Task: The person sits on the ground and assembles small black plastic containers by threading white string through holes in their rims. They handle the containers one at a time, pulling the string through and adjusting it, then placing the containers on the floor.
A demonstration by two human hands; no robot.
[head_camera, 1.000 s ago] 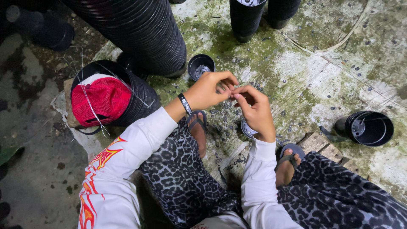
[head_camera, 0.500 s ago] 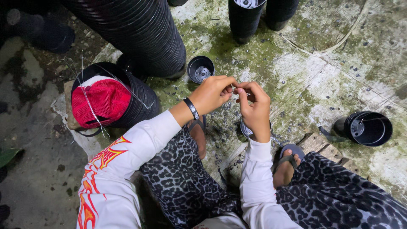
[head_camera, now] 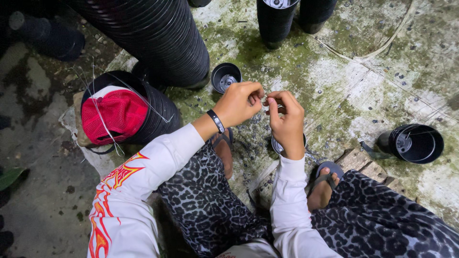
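Observation:
My left hand (head_camera: 241,101) and my right hand (head_camera: 287,122) meet fingertip to fingertip above the ground, between my knees. Both pinch something small and thin, apparently a piece of wire (head_camera: 266,101), which the fingers mostly hide. My left wrist carries a black band. A small black pot (head_camera: 276,145) stands under my right hand, mostly covered by it. Another small black pot (head_camera: 225,76) stands open just beyond my left hand.
A long stack of black pots (head_camera: 153,38) lies at the upper left, with more stacks (head_camera: 275,21) at the top. A red cap (head_camera: 112,114) and thin wires rest on a pot stack at the left. A black pot (head_camera: 416,142) lies on the mossy concrete at the right.
Both hands stay in the same spot. Only the fingers shift slightly around the thin piece.

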